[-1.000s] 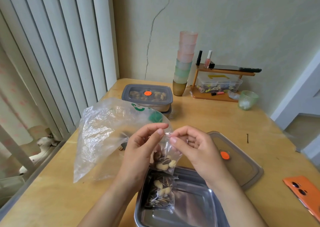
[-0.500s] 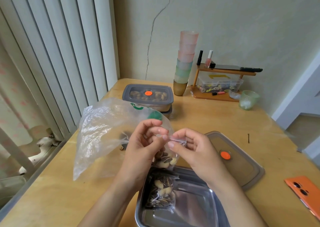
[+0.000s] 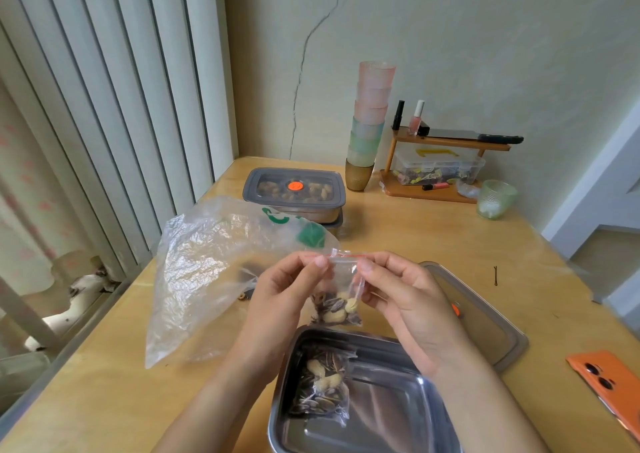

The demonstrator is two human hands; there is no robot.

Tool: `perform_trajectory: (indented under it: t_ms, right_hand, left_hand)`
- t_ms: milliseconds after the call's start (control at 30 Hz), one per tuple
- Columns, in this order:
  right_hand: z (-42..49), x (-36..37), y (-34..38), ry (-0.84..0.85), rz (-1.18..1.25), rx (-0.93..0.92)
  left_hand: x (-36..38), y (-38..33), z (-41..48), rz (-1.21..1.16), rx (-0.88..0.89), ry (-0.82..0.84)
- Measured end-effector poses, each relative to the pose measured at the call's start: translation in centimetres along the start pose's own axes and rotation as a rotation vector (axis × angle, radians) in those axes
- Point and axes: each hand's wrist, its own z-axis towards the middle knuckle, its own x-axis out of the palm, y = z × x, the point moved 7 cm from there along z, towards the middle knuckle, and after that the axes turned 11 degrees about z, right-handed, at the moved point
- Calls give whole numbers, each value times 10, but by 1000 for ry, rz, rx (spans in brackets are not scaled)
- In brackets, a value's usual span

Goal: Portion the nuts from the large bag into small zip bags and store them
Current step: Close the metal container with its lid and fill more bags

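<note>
A small zip bag (image 3: 341,281) with peanuts and striped seeds in its bottom hangs upright above the steel tray (image 3: 408,414). My left hand (image 3: 280,296) pinches the left end of its red-lined top strip and my right hand (image 3: 405,293) pinches the right end. A second filled zip bag (image 3: 322,387) lies in the tray's left side. The large clear plastic bag (image 3: 207,272) with green print stands crumpled on the table to the left, behind my left hand.
A lidded grey container (image 3: 294,193) holding nuts sits at the back. The tray's grey lid (image 3: 485,317) lies right of my hands. An orange phone (image 3: 613,387) rests at the right edge. Stacked cups (image 3: 369,123), a small wooden shelf (image 3: 446,161) and a green glass (image 3: 495,198) line the wall.
The small bag has swung from tilted to upright and lifted a little. My fingers have slid apart along its top strip, which is now stretched flat between both hands.
</note>
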Motion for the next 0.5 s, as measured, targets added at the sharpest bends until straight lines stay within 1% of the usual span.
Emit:
perform_trajectory:
  t_ms: [267, 433, 500]
  right_hand:
    - [-1, 2, -2, 15, 107, 65]
    - [-2, 2, 4, -9, -46, -35]
    - [-3, 3, 6, -11, -87, -63]
  left_hand:
    - [3, 0, 0, -42, -14, 18]
    - [8, -7, -4, 26, 37, 97]
    - [10, -9, -6, -1, 32, 99]
